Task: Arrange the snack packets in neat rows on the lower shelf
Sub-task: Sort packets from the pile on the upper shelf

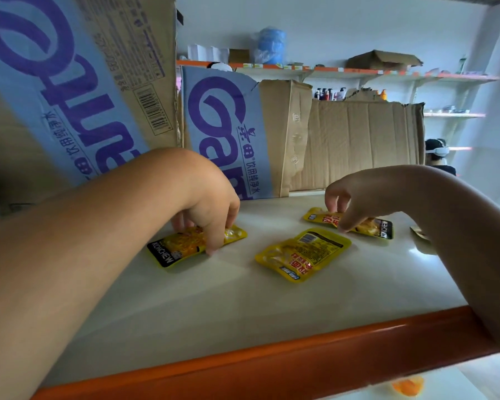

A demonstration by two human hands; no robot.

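Three yellow snack packets lie flat on the white shelf point(243, 307). My left hand point(211, 203) reaches down onto the left packet point(182, 246), its curled fingers pinching the packet's edges. My right hand point(355, 194) comes in from the right and grips the far right packet point(367, 226) between thumb and fingers. The middle packet point(303, 254) lies back side up between the two hands, touched by neither.
Tall cardboard boxes with purple lettering point(228, 131) stand along the back and left of the shelf. An orange rail point(272, 362) edges the shelf front. A brownish item point(419, 233) lies at the far right. A person with a white headset point(438, 157) is behind.
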